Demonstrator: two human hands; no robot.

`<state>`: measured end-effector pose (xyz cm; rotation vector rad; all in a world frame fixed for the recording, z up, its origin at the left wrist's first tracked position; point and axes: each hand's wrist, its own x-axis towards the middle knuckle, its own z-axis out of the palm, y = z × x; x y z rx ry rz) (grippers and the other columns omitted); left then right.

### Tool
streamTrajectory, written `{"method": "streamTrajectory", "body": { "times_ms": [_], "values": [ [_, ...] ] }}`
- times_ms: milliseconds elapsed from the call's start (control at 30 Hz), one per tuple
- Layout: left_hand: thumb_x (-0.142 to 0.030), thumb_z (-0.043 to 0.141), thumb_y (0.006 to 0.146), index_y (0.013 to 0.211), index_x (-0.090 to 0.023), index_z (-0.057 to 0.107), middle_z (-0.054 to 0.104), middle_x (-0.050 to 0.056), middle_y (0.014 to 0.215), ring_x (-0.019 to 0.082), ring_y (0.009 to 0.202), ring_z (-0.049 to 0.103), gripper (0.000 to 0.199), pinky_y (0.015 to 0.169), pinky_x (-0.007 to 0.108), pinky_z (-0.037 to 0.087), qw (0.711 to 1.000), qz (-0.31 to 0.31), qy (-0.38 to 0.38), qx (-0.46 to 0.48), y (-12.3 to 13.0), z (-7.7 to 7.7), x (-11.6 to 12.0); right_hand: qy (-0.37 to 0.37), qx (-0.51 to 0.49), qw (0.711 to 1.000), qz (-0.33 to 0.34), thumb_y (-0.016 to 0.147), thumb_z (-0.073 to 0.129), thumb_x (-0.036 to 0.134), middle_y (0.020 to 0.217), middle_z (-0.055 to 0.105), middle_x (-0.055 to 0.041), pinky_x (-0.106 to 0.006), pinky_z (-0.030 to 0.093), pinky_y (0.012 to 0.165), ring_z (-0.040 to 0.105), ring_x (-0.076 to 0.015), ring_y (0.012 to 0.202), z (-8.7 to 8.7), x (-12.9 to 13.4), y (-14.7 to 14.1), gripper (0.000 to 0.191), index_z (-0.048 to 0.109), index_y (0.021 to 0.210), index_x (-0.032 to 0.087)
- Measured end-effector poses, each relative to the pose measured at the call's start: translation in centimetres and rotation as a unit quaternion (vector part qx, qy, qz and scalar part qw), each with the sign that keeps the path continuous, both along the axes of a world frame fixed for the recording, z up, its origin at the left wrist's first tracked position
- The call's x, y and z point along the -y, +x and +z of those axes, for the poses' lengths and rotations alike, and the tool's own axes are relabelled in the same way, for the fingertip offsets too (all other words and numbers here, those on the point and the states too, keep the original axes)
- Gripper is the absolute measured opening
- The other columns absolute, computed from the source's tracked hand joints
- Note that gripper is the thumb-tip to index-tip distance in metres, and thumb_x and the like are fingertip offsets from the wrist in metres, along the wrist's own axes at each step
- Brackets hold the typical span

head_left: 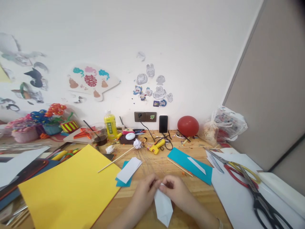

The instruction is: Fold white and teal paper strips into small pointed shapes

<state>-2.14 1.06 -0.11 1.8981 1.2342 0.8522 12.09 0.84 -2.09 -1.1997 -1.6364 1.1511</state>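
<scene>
The fingers of the left hand (150,187) and right hand (175,187) meet at the top end of a folded white paper (163,206), both pinching it, on the near side of the glue gun (157,147). The paper is long and narrow, with faint creases across its face; its lower end, towards the person, comes to a slanting point, while fingertips partly cover the top. Left of the glue gun and nearer, white strips (129,170) lie on blue paper (128,182), and further left spreads a yellow sheet (71,187). Just left of the glue gun is a crumpled paper flower (137,144). To its right and nearer lies a blue strip (178,156) bearing 1 white strip (196,165); further right are black-handled scissors (258,197). Behind the glue gun, 1 phone (163,124) stands upright, with 1 red balloon (188,126) to the right.
</scene>
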Motion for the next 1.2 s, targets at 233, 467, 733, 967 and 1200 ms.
{"method": "streamTrajectory", "body": {
  "times_ms": [233, 467, 733, 967, 1200],
  "values": [
    [-0.026, 0.038, 0.08, 0.063, -0.017, 0.049, 0.054, 0.001, 0.061, 0.015, 0.06, 0.051, 0.022, 0.057, 0.022, 0.036, 0.999, 0.002, 0.034, -0.003, -0.1, -0.2, 0.0, -0.013, -0.019, 1.0, 0.011, 0.069, 0.056, 0.032, 0.056, 0.043, 0.0043, -0.02, 0.034, 0.051, 0.043, -0.0104, 0.054, 0.2, -0.2, 0.2, 0.022, 0.047, 0.058, 0.016],
    [-0.027, 0.037, 0.08, 0.063, -0.018, 0.046, 0.052, -0.001, 0.059, 0.014, 0.058, 0.051, 0.021, 0.054, 0.021, 0.036, 0.999, 0.017, 0.04, -0.004, 0.0, -0.5, 0.1, 0.041, 0.054, 0.998, -0.017, 0.072, 0.05, 0.031, 0.053, 0.041, 0.004, -0.022, 0.034, 0.052, 0.043, -0.0117, 0.054, 0.9, -0.2, 0.2, 0.025, 0.044, 0.052, 0.017],
    [-0.026, 0.037, 0.081, 0.065, -0.018, 0.048, 0.055, 0.0, 0.06, 0.015, 0.058, 0.052, 0.021, 0.055, 0.022, 0.036, 0.999, 0.028, 0.045, -0.01, -0.3, -0.7, 0.0, 0.05, 0.073, 0.996, -0.028, 0.072, 0.047, 0.031, 0.053, 0.041, 0.0039, -0.021, 0.032, 0.05, 0.042, -0.012, 0.054, 0.5, -0.5, 0.3, 0.023, 0.043, 0.054, 0.017],
    [-0.028, 0.037, 0.081, 0.066, -0.019, 0.047, 0.054, 0.001, 0.061, 0.015, 0.059, 0.053, 0.021, 0.055, 0.022, 0.037, 0.999, 0.034, 0.038, 0.004, -0.3, -1.2, -0.3, 0.037, 0.048, 0.998, -0.019, 0.073, 0.046, 0.033, 0.052, 0.038, 0.005, -0.021, 0.031, 0.049, 0.04, -0.0111, 0.053, 0.1, -0.5, 0.2, 0.025, 0.039, 0.054, 0.018],
    [-0.029, 0.036, 0.081, 0.066, -0.019, 0.047, 0.054, 0.001, 0.063, 0.015, 0.061, 0.052, 0.021, 0.058, 0.023, 0.037, 0.999, 0.043, 0.028, 0.004, -0.3, -1.4, -0.5, 0.055, 0.047, 0.997, -0.023, 0.07, 0.047, 0.024, 0.054, 0.039, 0.0051, -0.02, 0.033, 0.052, 0.041, -0.0112, 0.055, 0.0, -0.6, 0.3, 0.018, 0.041, 0.055, 0.018]
  ]
}}
